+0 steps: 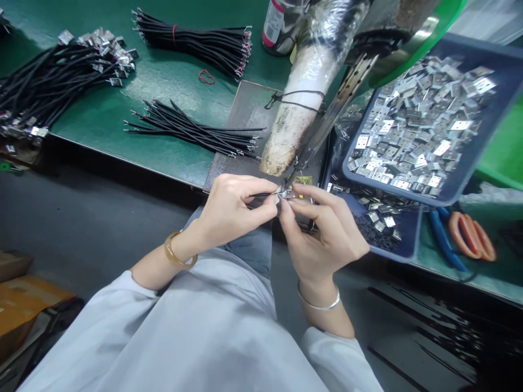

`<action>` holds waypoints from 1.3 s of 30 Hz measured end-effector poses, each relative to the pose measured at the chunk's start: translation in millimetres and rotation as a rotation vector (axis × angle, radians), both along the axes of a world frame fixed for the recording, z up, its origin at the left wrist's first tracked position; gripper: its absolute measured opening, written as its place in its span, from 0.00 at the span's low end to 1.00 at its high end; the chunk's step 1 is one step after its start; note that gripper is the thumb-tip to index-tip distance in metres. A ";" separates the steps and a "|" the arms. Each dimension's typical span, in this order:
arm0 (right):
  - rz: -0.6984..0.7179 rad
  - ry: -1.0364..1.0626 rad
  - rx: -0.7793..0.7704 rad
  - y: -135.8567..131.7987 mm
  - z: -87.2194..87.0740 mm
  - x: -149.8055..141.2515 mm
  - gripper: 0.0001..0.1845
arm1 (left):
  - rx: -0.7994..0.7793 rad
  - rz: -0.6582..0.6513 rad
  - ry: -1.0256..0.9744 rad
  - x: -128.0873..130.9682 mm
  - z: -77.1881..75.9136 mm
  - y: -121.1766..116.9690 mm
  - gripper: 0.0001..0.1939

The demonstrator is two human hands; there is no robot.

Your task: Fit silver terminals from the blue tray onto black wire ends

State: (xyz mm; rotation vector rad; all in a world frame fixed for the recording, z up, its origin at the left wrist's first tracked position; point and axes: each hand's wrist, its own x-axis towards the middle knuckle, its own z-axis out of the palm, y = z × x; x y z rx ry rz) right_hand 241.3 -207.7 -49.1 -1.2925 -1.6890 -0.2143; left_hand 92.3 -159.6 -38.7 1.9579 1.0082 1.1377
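Between finger and thumb, my left hand [239,204] pinches a short black cable [261,194] near its stripped end. Facing it, my right hand [322,223] is closed on a small metal connector [289,194] at that cable end; fingertips hide much of the joint. Both hands meet just below the tip of a soldering tool [295,166], beside a white, stained wrapped tube [292,120]. Several loose black cables [192,130] with bare wire ends lie behind my left hand, partly on a dark metal plate [249,114].
A blue tray of metal connector shells [348,158] overlaps a lower blue tray [417,239] at right. Orange-handled pliers [466,234] lie beyond. On the green table [175,163] are a tied cable bundle [196,43], finished-looking cables [61,76], a red band [206,77] and a bottle [275,27].
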 end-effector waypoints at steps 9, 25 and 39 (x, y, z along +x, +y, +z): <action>0.006 0.048 -0.025 -7.2 -5.7 4.8 0.08 | -0.115 -0.021 0.008 0.3 -0.4 -8.2 0.09; 0.065 -0.090 0.017 -22.1 11.9 13.5 0.12 | -0.737 -0.310 -0.414 -6.4 2.9 -15.8 0.14; -0.035 0.414 0.009 -32.7 25.5 7.7 0.08 | -0.642 -0.185 -0.386 -6.0 -3.1 -23.1 0.07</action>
